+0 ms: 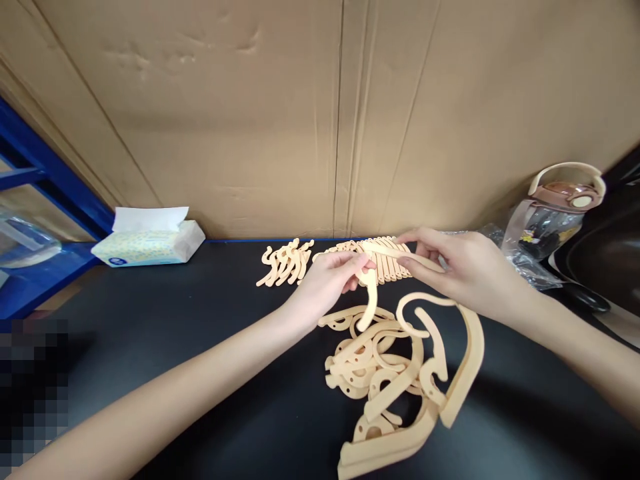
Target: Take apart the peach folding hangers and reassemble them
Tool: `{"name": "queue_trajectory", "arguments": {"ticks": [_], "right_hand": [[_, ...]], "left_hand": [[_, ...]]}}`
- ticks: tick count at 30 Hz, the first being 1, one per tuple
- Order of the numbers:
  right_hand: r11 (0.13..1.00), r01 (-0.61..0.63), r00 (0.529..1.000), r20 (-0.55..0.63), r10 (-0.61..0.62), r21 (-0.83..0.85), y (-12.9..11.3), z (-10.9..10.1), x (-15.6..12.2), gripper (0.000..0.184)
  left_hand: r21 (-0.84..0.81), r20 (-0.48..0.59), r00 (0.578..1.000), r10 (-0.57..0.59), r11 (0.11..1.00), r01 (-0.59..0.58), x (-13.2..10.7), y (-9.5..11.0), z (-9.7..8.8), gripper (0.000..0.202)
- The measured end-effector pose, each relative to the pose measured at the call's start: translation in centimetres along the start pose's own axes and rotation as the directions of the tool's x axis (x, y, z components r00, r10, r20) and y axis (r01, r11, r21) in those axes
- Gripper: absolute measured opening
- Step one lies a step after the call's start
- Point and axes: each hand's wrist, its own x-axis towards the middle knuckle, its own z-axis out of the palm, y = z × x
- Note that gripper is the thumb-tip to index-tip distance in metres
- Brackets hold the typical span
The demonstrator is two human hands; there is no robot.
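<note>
Left grip (pixel 327 277) is pinching a curved piece (pixel 371 300), right grip (pixel 460 263) holding a bar (pixel 383 251); beige parts (pixel 393 397) are lying at their six o'clock.

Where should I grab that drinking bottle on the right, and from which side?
Probably by the pale loop handle, from above: it arches up over the brown lid, while crumpled clear plastic lies by the base of the bottle.
</note>
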Motion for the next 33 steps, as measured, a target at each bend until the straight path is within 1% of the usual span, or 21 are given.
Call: {"name": "queue_trajectory", "arguments": {"ticks": [2, 4, 5, 6, 7, 8, 9, 10, 13, 15, 17, 19, 21, 23, 24, 25, 26, 28, 29, 31, 33], "right_hand": [[0.960, 0.111, 0.994, 0.008, -0.113, -0.258, -0.3, 0.4, 0.7, 0.033], [0.913, 0.189, 0.982, 0.062, -0.179, -0.361, -0.9, 1.0, 1.5, 0.033], [0.912, 0.204, 0.979, 0.079, -0.188, -0.355, -1.1, 1.4, 2.0, 0.032], [0.931, 0.199, 0.980, 0.086, -0.181, -0.304, -1.2, 1.7, 2.5, 0.029], [0.969, 0.164, 0.985, 0.086, -0.150, -0.187, -1.2, 2.0, 3.1, 0.026], [0.994, 0.103, 0.991, 0.086, -0.101, -0.024, -1.0, 2.3, 3.7, 0.025], [0.986, 0.027, 0.994, 0.098, -0.043, 0.165, -0.6, 2.6, 4.2, 0.025], [0.927, -0.073, 0.993, 0.111, 0.034, 0.368, -0.1, 2.8, 4.8, 0.026], [0.796, -0.176, 0.983, 0.066, 0.170, 0.579, 2.0, 3.4, 6.3, 0.028], [0.554, -0.278, 0.932, 0.080, 0.353, 0.785, 3.2, 3.8, 6.9, 0.017], [0.333, -0.303, 0.871, 0.117, 0.478, 0.893, 3.9, 4.2, 7.2, 0.008], [0.258, -0.276, 0.839, 0.101, 0.535, 0.926, 4.1, 4.7, 7.4, 0.006], [0.248, -0.247, 0.825, 0.069, 0.561, 0.937, 4.0, 5.1, 7.5, 0.012], [0.233, -0.177, 0.817, 0.011, 0.577, 0.956, 3.5, 5.4, 7.6, 0.013], [0.231, -0.121, 0.812, -0.037, 0.582, 0.965, 3.3, 5.5, 7.5, 0.013], [0.234, -0.060, 0.806, -0.092, 0.585, 0.970, 3.0, 5.5, 7.4, 0.014], [0.243, -0.007, 0.801, -0.140, 0.581, 0.970, 2.8, 5.6, 7.1, 0.017], [0.276, 0.026, 0.823, -0.178, 0.539, 0.961, 2.4, 5.8, 6.4, 0.022], [0.299, 0.014, 0.847, -0.170, 0.503, 0.954, 2.4, 5.9, 5.9, 0.023], [0.372, -0.026, 0.895, -0.144, 0.422, 0.928, 2.4, 6.2, 4.8, 0.026], [0.508, -0.064, 0.928, -0.136, 0.346, 0.859, 2.6, 6.4, 3.8, 0.028]], "left_hand": [[0.052, -0.034, 0.999, 0.032, 0.998, -0.030, 0.3, 0.3, -0.6, 0.032], [0.206, -0.047, 0.990, 0.131, 0.971, -0.118, 0.5, 0.6, -0.9, 0.037], [0.346, -0.044, 0.978, 0.206, 0.921, -0.178, 0.5, 0.7, -1.1, 0.038], [0.501, -0.036, 0.959, 0.282, 0.835, -0.227, 0.5, 0.8, -1.1, 0.039], [0.634, -0.024, 0.938, 0.346, 0.730, -0.253, 0.5, 0.8, -1.2, 0.038], [0.738, -0.021, 0.920, 0.391, 0.627, -0.250, 0.6, 0.9, -1.3, 0.037], [0.817, -0.034, 0.909, 0.416, 0.535, -0.214, 0.6, 0.8, -1.5, 0.035], [0.870, -0.063, 0.904, 0.422, 0.468, -0.157, 0.8, 0.8, -1.9, 0.034], [0.922, -0.181, 0.900, 0.396, 0.387, 0.015, 1.8, 0.4, -4.3, 0.036], [0.910, -0.220, 0.911, 0.349, 0.409, 0.063, 2.8, -0.1, -6.6, 0.041], [0.888, -0.259, 0.923, 0.284, 0.446, 0.112, 3.5, -0.7, -8.6, 0.040], [0.858, -0.301, 0.912, 0.279, 0.496, 0.132, 3.9, -1.3, -9.4, 0.034], [0.832, -0.287, 0.912, 0.293, 0.548, 0.085, 3.7, -1.6, -8.9, 0.039], [0.740, -0.189, 0.960, 0.207, 0.672, 0.001, 3.3, -1.7, -7.4, 0.055], [0.605, -0.108, 0.990, 0.092, 0.796, -0.008, 3.1, -1.7, -6.6, 0.064], [0.348, 0.014, 0.998, -0.054, 0.936, 0.046, 2.9, -1.7, -5.8, 0.066], [0.083, 0.108, 0.982, -0.155, 0.986, 0.146, 2.8, -1.8, -5.1, 0.059], [-0.272, 0.167, 0.962, -0.217, 0.928, 0.256, 2.6, -2.0, -4.1, 0.032], [-0.347, 0.126, 0.969, -0.214, 0.906, 0.245, 2.6, -2.2, -3.9, 0.020], [-0.396, 0.033, 0.983, -0.183, 0.900, 0.181, 2.6, -2.5, -3.7, 0.006], [-0.433, -0.016, 0.983, -0.182, 0.888, 0.157, 2.7, -2.7, -3.6, 0.006]]}}
